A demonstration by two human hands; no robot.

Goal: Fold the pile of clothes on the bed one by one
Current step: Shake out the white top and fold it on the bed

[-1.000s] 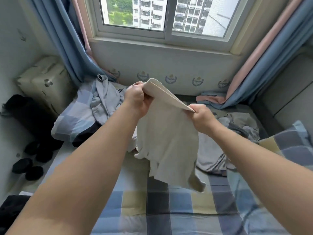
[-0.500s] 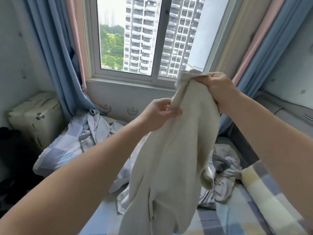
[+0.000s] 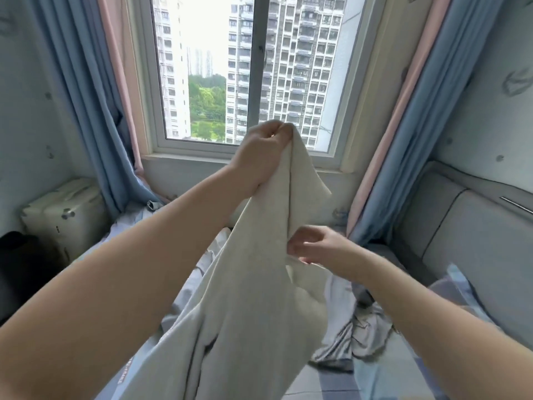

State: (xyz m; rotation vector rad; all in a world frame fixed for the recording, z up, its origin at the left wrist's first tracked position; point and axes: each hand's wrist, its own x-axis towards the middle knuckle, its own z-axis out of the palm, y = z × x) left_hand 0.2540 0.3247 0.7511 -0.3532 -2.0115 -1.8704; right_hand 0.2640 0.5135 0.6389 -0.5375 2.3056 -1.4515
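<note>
Hanging in mid-air before window (image 3: 251, 67), cream garment (image 3: 245, 298) held up above bed (image 3: 375, 382). Head view: left hand (image 3: 261, 157) raised high, fingers curled tight round garment's top edge. Right hand (image 3: 314, 246) lower, fingertips pinching fold at garment's right side. Cloth drapes down between both forearms. Rumpled grey clothes (image 3: 360, 336) lie on checked bedding at right. Beige suitcase (image 3: 62, 217) stands by left wall, beside blue curtain (image 3: 86, 96).
</note>
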